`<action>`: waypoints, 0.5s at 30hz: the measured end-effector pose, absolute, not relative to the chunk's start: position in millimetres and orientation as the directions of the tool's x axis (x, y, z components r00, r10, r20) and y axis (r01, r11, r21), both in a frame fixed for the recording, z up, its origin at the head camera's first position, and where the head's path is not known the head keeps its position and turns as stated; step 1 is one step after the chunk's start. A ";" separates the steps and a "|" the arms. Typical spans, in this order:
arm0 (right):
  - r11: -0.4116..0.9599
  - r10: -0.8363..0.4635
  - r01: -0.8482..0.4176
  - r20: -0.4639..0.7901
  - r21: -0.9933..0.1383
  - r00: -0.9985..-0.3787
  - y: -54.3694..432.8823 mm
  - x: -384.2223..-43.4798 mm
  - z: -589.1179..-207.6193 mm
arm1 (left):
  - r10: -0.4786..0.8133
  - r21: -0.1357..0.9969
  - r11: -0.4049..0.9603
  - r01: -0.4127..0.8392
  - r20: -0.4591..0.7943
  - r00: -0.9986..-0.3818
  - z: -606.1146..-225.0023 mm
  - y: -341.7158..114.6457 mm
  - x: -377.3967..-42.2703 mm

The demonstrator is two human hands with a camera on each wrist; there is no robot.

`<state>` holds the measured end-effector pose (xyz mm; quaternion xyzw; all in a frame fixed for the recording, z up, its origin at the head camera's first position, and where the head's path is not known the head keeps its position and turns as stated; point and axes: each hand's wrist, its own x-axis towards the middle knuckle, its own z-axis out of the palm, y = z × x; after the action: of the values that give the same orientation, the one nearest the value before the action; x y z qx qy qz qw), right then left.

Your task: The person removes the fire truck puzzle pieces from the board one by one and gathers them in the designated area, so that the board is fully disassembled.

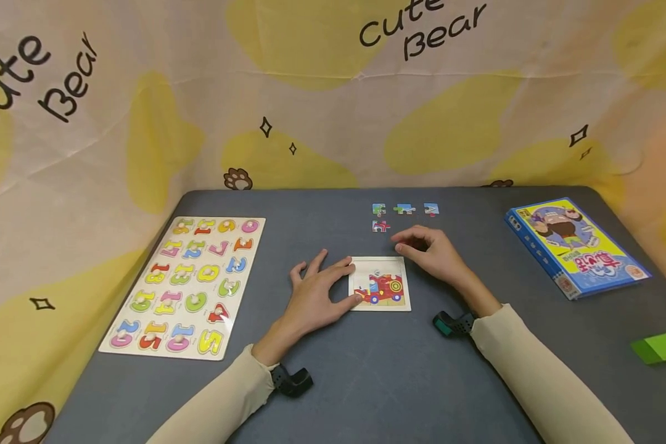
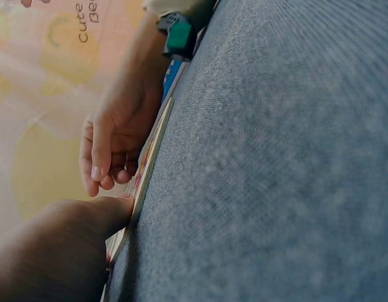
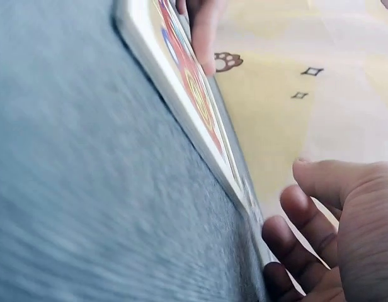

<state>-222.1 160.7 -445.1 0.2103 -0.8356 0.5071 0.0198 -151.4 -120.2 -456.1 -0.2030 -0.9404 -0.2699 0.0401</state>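
White-rimmed, probably light, stiff and easily slid, the puzzle board (image 1: 373, 265) at the centre of the head view is best held by its edges; a red vehicle (image 1: 385, 287) fills its lower part. The left hand's (image 1: 314, 297) spread fingers touch its left side; the right hand (image 1: 434, 251), loosely bent near its upper right corner, holds nothing visible

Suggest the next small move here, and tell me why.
Probably the right hand should pick up the nearest loose piece: that hand looks empty and is close by, the upper strip of the puzzle board shows no pieces, and the left hand touches the board's left side.
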 end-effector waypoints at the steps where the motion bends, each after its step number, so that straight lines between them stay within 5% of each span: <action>1: 0.393 -0.344 -0.364 0.232 -0.845 -0.910 159.9 -219.7 -444.4 | 0.360 0.489 0.774 0.403 0.184 -0.915 -455.9 -120.3 -151.3; 15: 0.422 -0.416 -0.500 0.328 -0.756 -0.848 147.7 -208.7 -438.9 | 0.366 0.488 0.768 0.416 0.199 -0.909 -454.8 -120.7 -151.6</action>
<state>-208.7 147.7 -438.9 0.2718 -0.8420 0.4638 0.0451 -151.6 -120.7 -454.8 -0.2080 -0.9390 -0.2699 0.0463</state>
